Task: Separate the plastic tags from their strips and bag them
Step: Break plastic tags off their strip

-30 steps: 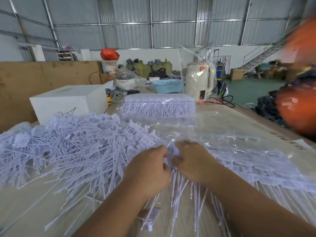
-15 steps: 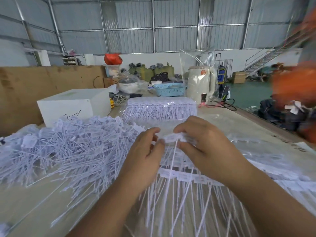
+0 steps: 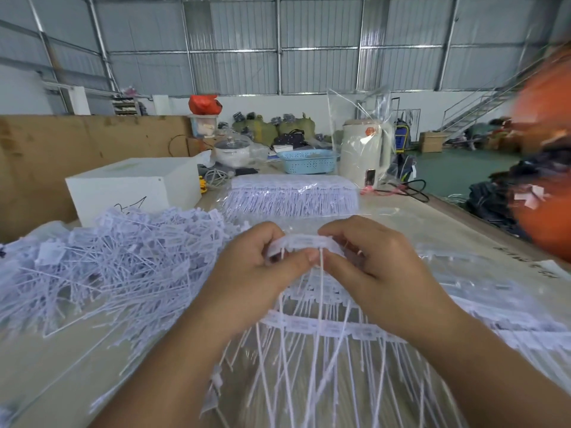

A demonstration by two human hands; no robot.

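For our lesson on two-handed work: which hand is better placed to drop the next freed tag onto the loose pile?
Probably the left hand: the pile lies directly on its side, while the right hand also grips the strip.

You have a single view here, from the camera on your head, so nothing is shared with a second one. It looks forward and down along your forearms, which enter from the bottom edge and meet close under the lens, at the middle of the picture. The counter (image 3: 432, 217) runs away from you, its near part cut off by the lower edge. The lens is wide-angle: straight lines bow toward the edges, and the right margin is smeared. Beyond the counter's far end it takes in the corrugated metal wall (image 3: 309, 41) and a staircase (image 3: 482, 100) at the upper right.
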